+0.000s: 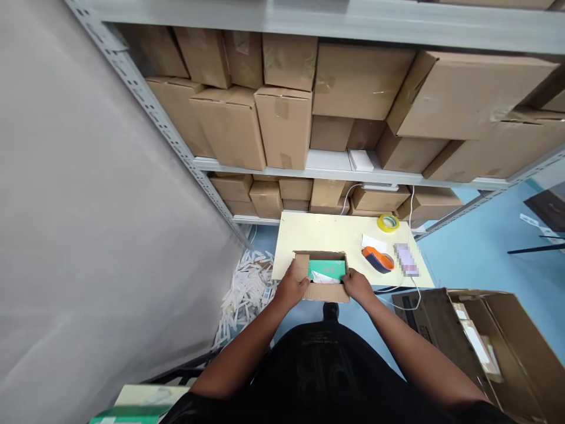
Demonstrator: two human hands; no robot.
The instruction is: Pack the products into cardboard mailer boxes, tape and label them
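A small open cardboard box (326, 291) sits at the near edge of a pale yellow table (335, 235). Inside it lies a green packet (327, 269) with something white beneath it. My left hand (291, 287) grips the box's left side and flap, fingers curled over the edge. On the opposite side, my right hand (358, 287) clasps the right wall of the box. Both hands hold the box between them.
On the table lie an orange tape dispenser (378, 259), a yellow tape roll (388, 222), a white paper (374, 241) and a phone (406, 259). Shelves of cardboard boxes (282, 118) stand behind. A large open carton (485, 341) sits at the right; white paper strips (247, 288) litter the floor.
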